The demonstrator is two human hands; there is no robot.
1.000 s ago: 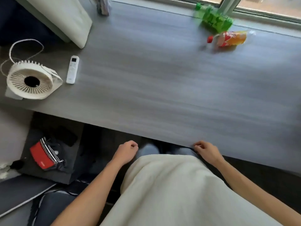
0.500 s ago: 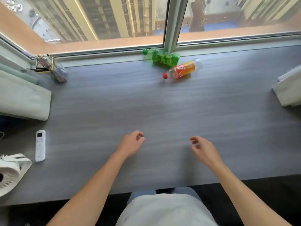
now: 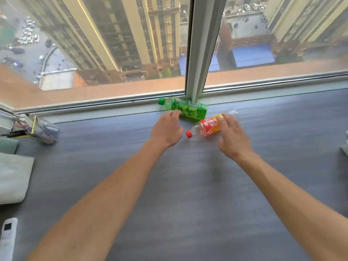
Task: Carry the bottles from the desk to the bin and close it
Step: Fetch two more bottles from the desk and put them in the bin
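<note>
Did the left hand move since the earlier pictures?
Yes. The left hand went forward across the desk toward the window, and is now at the green bottle.

Both forearms bare, no sleeves, rings or watch.

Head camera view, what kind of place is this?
Likely a high-rise flat or office: a grey desk set against a big window overlooking tower blocks, with a white remote lying on it.

grey wood-grain desk [image 3: 188, 185] runs right up to a big window [image 3: 113, 44] with a white vertical frame post [image 3: 203, 44] and sill [image 3: 94, 110], daylight coming in, tall beige apartment blocks [image 3: 116, 34] and blue roofs [image 3: 252, 55] far below outside.
</note>
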